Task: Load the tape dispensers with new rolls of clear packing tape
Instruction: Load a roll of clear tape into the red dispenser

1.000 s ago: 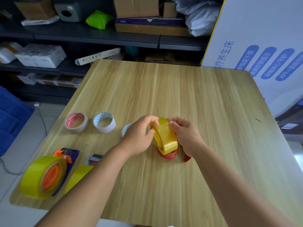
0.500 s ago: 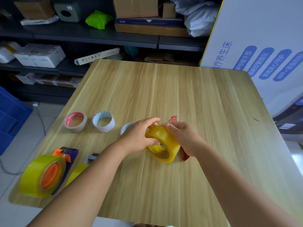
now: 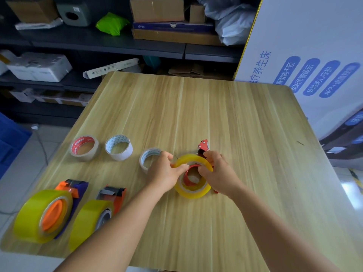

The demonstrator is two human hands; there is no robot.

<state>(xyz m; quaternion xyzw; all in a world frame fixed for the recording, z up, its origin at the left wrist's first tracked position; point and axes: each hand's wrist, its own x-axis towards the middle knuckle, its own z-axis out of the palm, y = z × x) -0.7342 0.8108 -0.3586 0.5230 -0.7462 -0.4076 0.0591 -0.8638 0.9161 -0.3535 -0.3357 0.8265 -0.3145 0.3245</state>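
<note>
Gripping the yellowish clear tape roll [image 3: 193, 191] over the red dispenser hub [image 3: 191, 174], both hands [image 3: 164, 173] [image 3: 220, 173] keep fingers curled; I judge misalignment could jam it.

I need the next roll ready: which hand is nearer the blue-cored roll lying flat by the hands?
Left. The left hand lies right beside the blue-cored roll, partly covering its right rim. The right hand is farther right, beyond the yellow roll both hands grip.

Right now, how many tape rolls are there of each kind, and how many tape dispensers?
Yellow tape rolls: 3
Small pale rolls: 3
Tape dispensers: 3
Total: 9
</note>
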